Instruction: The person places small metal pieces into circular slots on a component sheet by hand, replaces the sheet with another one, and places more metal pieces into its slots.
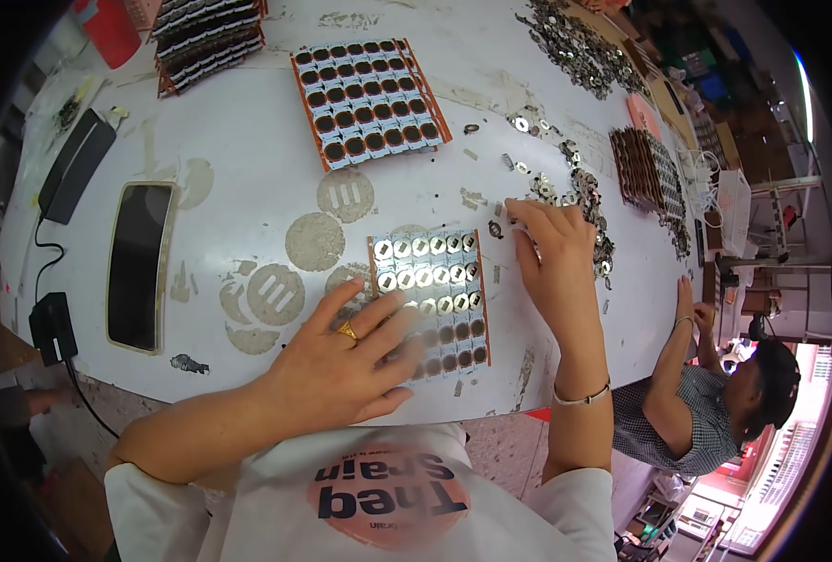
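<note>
White, stained worktable (238, 122) beneath fingers; co-worker (669, 412) well right of them. Left hand (355, 361): fingers spread, blurred, over circuit-board panel (446, 304), contact unclear. Right hand (558, 251): fingers bent, small metal parts (584, 187) just beside; cannot tell whether pinching anything.

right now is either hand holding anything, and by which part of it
Cannot tell: the left hand blurs over the nearer panel, and no held piece shows clearly in the right hand.
</note>
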Action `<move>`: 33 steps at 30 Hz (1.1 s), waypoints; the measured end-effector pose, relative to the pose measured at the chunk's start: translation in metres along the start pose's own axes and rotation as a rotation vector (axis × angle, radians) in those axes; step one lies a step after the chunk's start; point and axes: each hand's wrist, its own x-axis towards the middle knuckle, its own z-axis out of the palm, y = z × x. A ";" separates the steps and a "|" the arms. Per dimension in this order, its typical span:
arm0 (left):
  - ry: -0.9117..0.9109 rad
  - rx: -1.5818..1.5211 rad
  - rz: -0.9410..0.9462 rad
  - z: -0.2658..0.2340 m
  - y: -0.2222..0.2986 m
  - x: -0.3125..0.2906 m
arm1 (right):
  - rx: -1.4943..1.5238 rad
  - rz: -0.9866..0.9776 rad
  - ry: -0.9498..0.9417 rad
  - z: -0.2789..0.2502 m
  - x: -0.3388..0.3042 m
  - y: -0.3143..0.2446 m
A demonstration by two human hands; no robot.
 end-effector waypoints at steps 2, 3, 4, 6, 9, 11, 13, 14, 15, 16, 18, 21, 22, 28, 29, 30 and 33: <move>-0.001 0.001 0.002 -0.001 0.000 0.001 | 0.053 -0.041 -0.008 0.007 -0.002 -0.002; -0.004 -0.001 0.007 -0.001 0.000 0.002 | 0.108 -0.085 -0.015 0.012 -0.003 -0.003; -0.004 0.001 0.004 -0.001 0.000 0.002 | 0.106 -0.080 -0.014 0.017 -0.004 -0.007; -0.005 0.005 0.005 -0.001 0.000 0.003 | -0.041 -0.140 0.012 0.024 -0.006 -0.015; 0.010 0.000 -0.002 0.000 0.000 0.000 | -0.089 -0.069 -0.131 0.017 0.003 -0.016; 0.014 0.004 -0.005 0.001 -0.002 -0.002 | 0.138 0.002 -0.057 0.017 -0.002 -0.009; 0.028 -0.034 -0.019 -0.001 -0.001 -0.001 | 0.374 0.059 0.011 0.011 -0.010 -0.002; 0.037 -0.074 -0.026 -0.002 0.000 -0.001 | 0.680 0.238 -0.076 0.005 -0.018 -0.001; 0.037 -0.074 -0.032 -0.002 0.001 0.000 | 0.980 0.429 -0.165 -0.002 -0.026 -0.004; 0.078 -0.095 -0.033 0.000 0.002 0.000 | 1.201 0.479 -0.190 -0.007 -0.030 -0.011; 0.114 -0.116 -0.037 0.002 0.001 0.000 | 1.357 0.490 -0.285 -0.009 -0.042 -0.020; 0.127 -0.123 -0.029 0.003 0.000 -0.001 | 1.509 0.475 -0.385 -0.010 -0.050 -0.043; 0.108 -0.102 -0.011 0.003 0.000 -0.001 | 1.389 0.352 -0.390 -0.009 -0.053 -0.047; 0.043 -0.070 0.007 0.004 0.000 0.001 | 1.030 0.233 -0.445 -0.016 -0.054 -0.067; 0.031 -0.060 0.004 0.003 0.001 0.001 | 0.940 0.148 -0.400 -0.014 -0.053 -0.067; 0.031 -0.063 0.007 0.002 0.001 0.001 | 0.846 0.067 -0.355 -0.013 -0.052 -0.067; 0.024 -0.064 0.014 0.002 0.000 0.001 | 0.810 0.086 -0.331 -0.013 -0.049 -0.069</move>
